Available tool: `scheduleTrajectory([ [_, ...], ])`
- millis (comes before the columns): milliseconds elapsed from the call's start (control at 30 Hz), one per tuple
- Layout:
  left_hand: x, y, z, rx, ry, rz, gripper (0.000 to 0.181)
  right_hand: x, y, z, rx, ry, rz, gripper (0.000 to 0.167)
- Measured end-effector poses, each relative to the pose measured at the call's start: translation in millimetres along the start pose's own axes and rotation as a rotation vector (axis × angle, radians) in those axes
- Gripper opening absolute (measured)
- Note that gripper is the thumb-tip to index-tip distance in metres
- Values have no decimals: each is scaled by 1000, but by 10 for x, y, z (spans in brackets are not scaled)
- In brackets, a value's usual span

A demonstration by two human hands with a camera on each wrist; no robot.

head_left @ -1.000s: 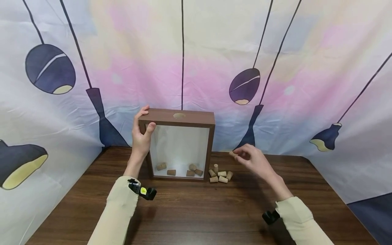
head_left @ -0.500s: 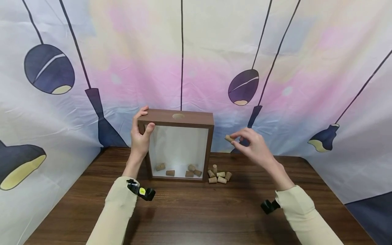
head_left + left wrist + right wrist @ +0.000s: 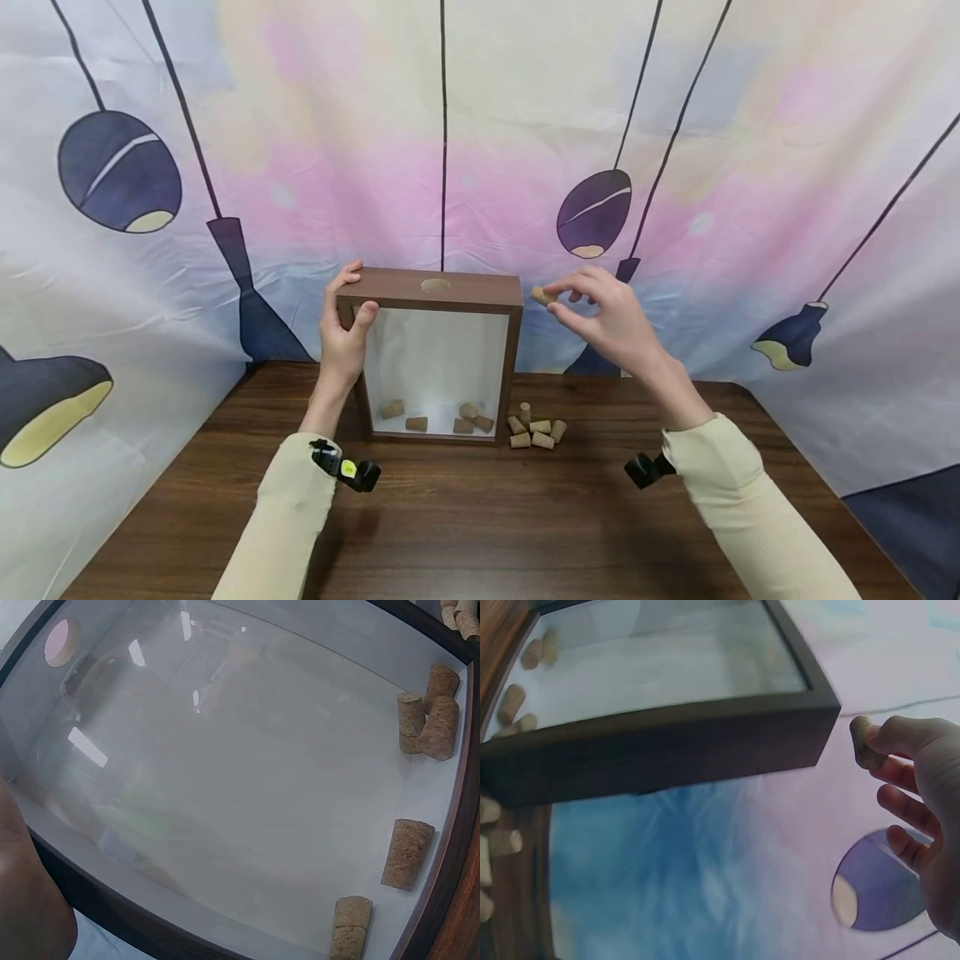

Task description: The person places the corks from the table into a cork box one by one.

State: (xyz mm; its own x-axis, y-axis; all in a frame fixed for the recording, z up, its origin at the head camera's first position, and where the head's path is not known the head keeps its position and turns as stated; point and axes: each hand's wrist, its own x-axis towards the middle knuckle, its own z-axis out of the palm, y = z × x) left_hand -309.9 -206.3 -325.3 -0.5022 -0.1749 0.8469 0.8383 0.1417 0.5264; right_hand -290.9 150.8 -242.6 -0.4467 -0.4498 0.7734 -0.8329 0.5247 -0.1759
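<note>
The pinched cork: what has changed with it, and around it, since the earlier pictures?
The right hand has carried the cork up and somewhat left, near the upper right corner of the box. Nothing was newly grasped or let go. The left hand still holds the box; the corks inside and the table corks look unmoved.

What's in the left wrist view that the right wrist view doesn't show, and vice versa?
Only left wrist: part of the left hand and the round hole in the box.

Only right wrist: the right hand pinching a cork, and a printed lamp.

Both: the box, corks inside, some loose corks outside it, and brown tabletop.
</note>
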Motion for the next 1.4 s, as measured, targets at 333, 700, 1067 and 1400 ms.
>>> scheduleTrajectory([
  [333,11,-220,-52,26,-3,39,66,347,-219,112,35,-38,-90,18],
  [700,9,-129,-33,26,-2,34,65,598,-364,343,1,-119,-107,16],
  [1067,6,103,22,15,-11,27,61,757,-474,562,-128,-253,-29,14],
  [1400,9,94,27,1,-5,17,62,877,-583,694,-240,-263,-24,14],
])
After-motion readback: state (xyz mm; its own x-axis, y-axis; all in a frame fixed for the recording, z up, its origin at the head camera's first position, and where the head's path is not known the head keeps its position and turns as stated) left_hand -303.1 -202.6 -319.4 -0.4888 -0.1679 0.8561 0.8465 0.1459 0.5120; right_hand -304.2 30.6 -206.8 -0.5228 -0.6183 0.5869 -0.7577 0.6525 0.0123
